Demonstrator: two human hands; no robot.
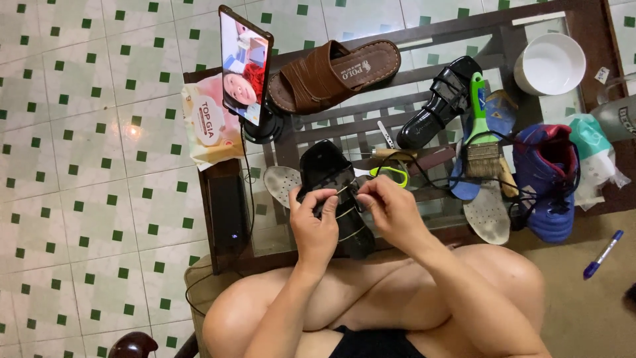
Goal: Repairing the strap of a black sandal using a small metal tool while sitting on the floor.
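Note:
A glossy black sandal with thin straps lies over the near edge of a glass-topped table. My left hand grips its side, thumb on the straps. My right hand pinches a strap at the sandal's middle. A matching black sandal rests farther back on the table. My bare knees are below the hands.
A phone stands on a holder beside a brown sandal. A green-handled brush, insoles, a blue sports shoe, a white bowl and a yellow-green tool crowd the table. A blue pen lies on the right.

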